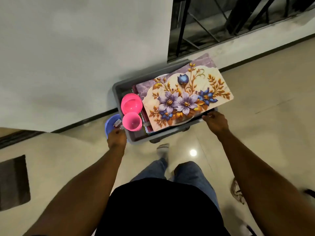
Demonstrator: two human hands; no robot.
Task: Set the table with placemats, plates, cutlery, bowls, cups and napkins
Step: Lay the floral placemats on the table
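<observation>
Grey plastic, the tub (117, 87) I am carrying across the shiny floor (255, 126) holds everything for the table, and no table shows in the head view, so I judge the setting itself has not begun.

My main worry is the floral placemat (185, 97). It lies loose on top of the load and juts out past the tub's far rim, so a tilt or a bump against the wall (68, 57) could slide it off. White plates (163, 76) peek out from beneath it; how many, I cannot tell. At the left end sit 2 pink bowls (131, 106), or stacks of them, high enough to roll out if the tub dips that way. Something blue (110, 123), a bowl or cup with small items in it, hangs at the tub's left corner just beside my hand, and I think it could drop first. Folded cloth (144, 114) shows between bowls and placemat.

Both arms reach forward and down, elbows slightly bent. My left hand (116, 138) is curled at the tub's left near corner, knuckles up; whether it also pinches the blue thing I cannot tell. My right hand (216, 122) grips the near rim on the right side, fingers hooked over the edge.
</observation>
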